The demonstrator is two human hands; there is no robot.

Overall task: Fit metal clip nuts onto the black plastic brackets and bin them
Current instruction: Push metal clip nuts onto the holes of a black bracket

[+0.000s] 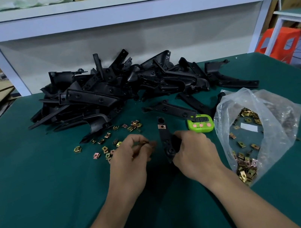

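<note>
Now both hands work just left of the green timer (200, 124), one on a bracket and one on a small part.

Directly left of the timer, the right hand (193, 150) grips a black bracket (164, 141) by its lower half, fingers curled round it, holding it upright above the green mat (39, 190). A copper-coloured clip nut (161, 127) sits on the bracket's upper end, level with the timer. Further left, close beside the bracket, the left hand (130, 156) has its fingertips drawn together, pinching a small brownish piece (151, 144) too blurred to name. Loose clip nuts (108, 142) lie scattered on the mat beyond that hand, well left of the timer. A heap of black brackets (112, 92) is piled behind the timer. Just right of the timer, an open clear plastic bag (254, 117) holds more clip nuts.
</note>
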